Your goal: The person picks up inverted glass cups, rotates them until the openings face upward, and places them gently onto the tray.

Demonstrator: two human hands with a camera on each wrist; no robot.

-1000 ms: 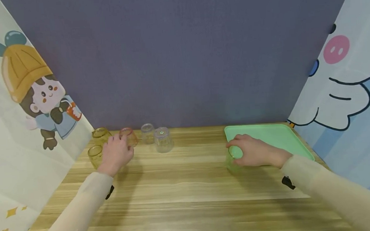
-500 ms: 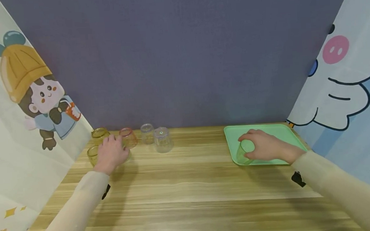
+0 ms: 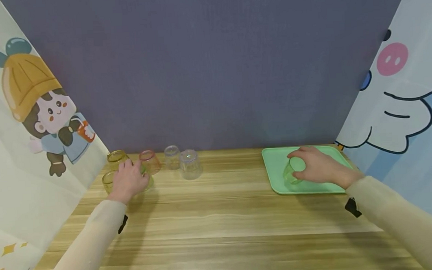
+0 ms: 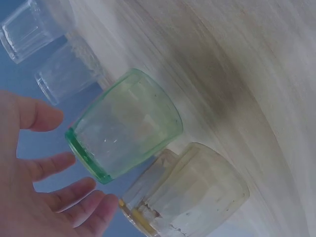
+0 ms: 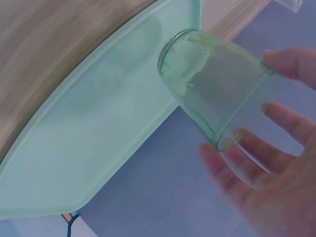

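Green cup (image 5: 212, 86) (tilted) in right hand (image 5: 269, 192).

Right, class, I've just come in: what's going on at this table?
A person's right hand holds a green cup upside down over the green tray. The left hand reaches for another green cup on the wooden table, fingers spread around it, among yellow, pink and clear cups.

Seven cups (image 3: 190, 164), one tray (image 3: 276, 160), two hands (image 3: 128, 180).
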